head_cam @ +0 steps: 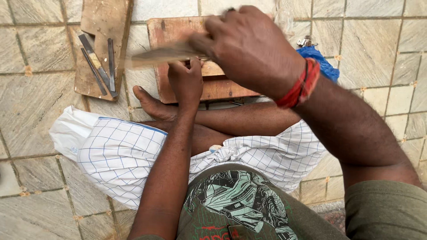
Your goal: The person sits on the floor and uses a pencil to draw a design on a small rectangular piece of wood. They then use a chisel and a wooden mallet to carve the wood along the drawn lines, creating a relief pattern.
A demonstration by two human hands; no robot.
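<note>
I sit cross-legged on a tiled floor over a low wooden block (165,31). My right hand (249,44) is closed around a flat wooden tool (155,56) that sticks out to the left and is blurred. My left hand (186,80) is clenched just below it, pressing a small wooden piece (212,69) on the block; what it grips is mostly hidden. Red thread bands circle my right wrist (299,86).
A wooden board (104,18) at the upper left carries several metal chisels (95,62). A blue plastic bag (320,62) and a small metal item (305,42) lie at the upper right. My bare foot (151,104) rests beside the block.
</note>
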